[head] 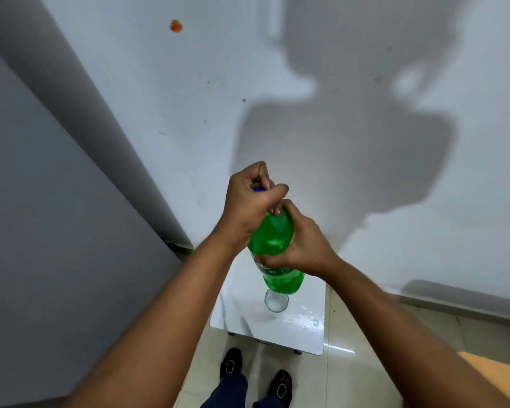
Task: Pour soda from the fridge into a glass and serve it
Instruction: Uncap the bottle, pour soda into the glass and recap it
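A green bottle (273,234) is held upright in the air above a small white bench (304,334), in front of a white wall (277,83). The left hand (249,201) is curled over the top of the bottle, its fingers (273,191) pressed together around a blue cap (258,189), of which only a sliver is seen. The right hand (304,245) is wrapped around the bottle's body from the right side, with the thumb laid across the front near the label and the other fingers hidden behind the plastic. The two hands are touching at the bottle's shoulder. Green liquid is seen through the lower part of the bottle.

An empty clear glass (276,301) is standing on the bench, just below the bottle's base as seen from above; whether the two are touching cannot be told. Wet glints are visible on the bench to the right of the glass. A grey panel (56,231) fills the left side. An orange spot (176,26) is seen high on the wall, and a shadow of the person is cast across it. Two black shoes (255,375) are planted on the tiled floor (365,378) beneath the bench edge.
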